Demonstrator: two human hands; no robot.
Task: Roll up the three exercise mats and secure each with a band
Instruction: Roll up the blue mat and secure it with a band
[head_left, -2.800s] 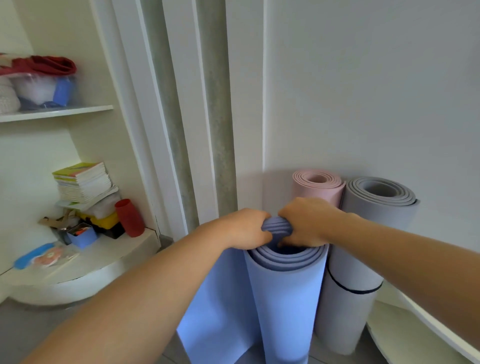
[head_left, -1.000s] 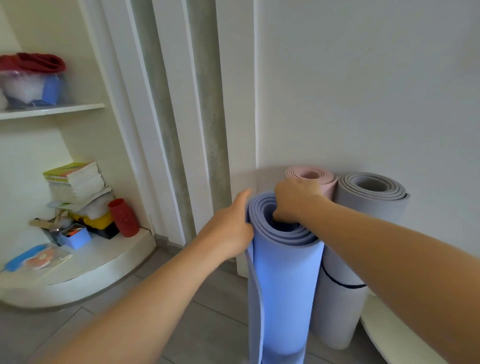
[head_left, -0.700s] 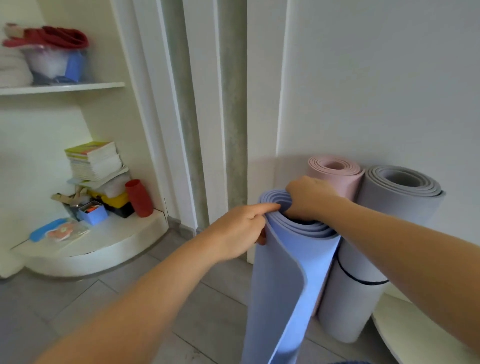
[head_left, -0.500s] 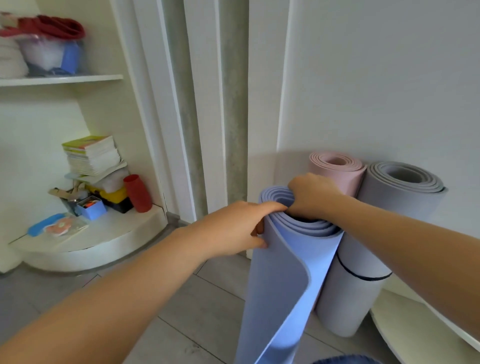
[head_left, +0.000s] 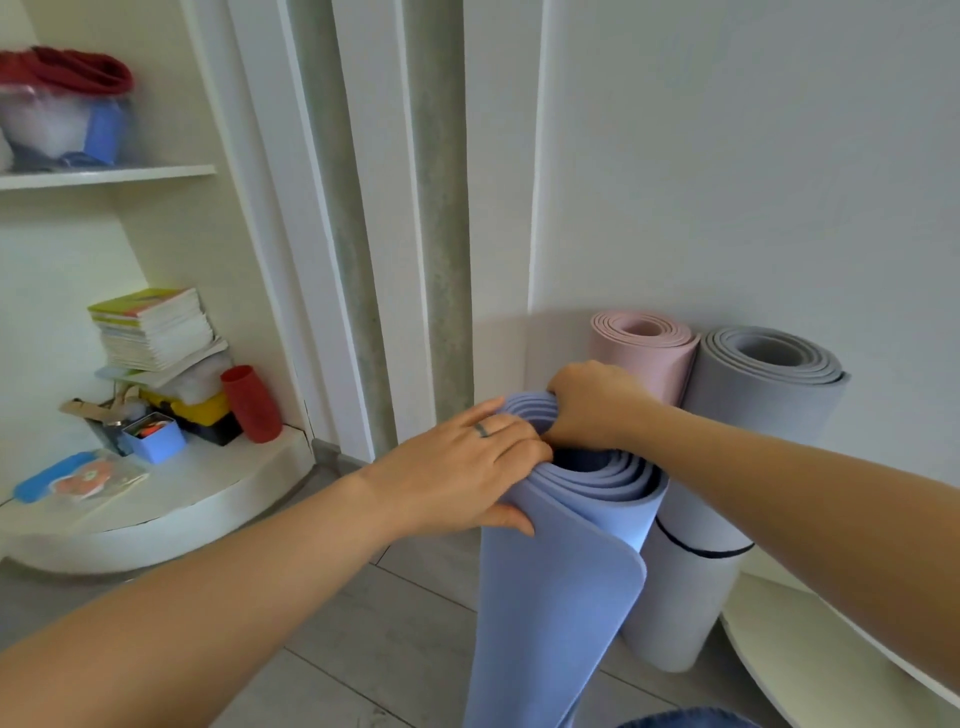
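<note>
Left hand (head_left: 457, 467) has climbed from the side of the blue mat (head_left: 561, 623) onto its top rim. Its fingers now lap over the outer layers and the thumb presses the outer face, so we call it clamped on the mat. Right hand (head_left: 597, 410) hasn't left the core: fingers curled down inside, gripping the inner turns.

Biggest change is the loose flap (head_left: 618, 582). It hung wide to the left a few seconds back; now it's wound round, and its rounded end lies on the front of the roll, lower centre of frame, slightly lifted.

Blue mat stands upright on the floor (head_left: 363, 649), just left of the grey mat (head_left: 769, 415) and in front of the pink mat (head_left: 649, 353), both rolled and standing against the wall at centre right. Grey one wears a black band (head_left: 701, 550). We can't see a band on the pink one; its lower part is hidden.

Our read: rolling of the third mat is nearly done, with a final tightening twist in hand. A band for it remains to go on, and we see no spare one in view. If either hand lets go, that flap will likely spring open.
</note>
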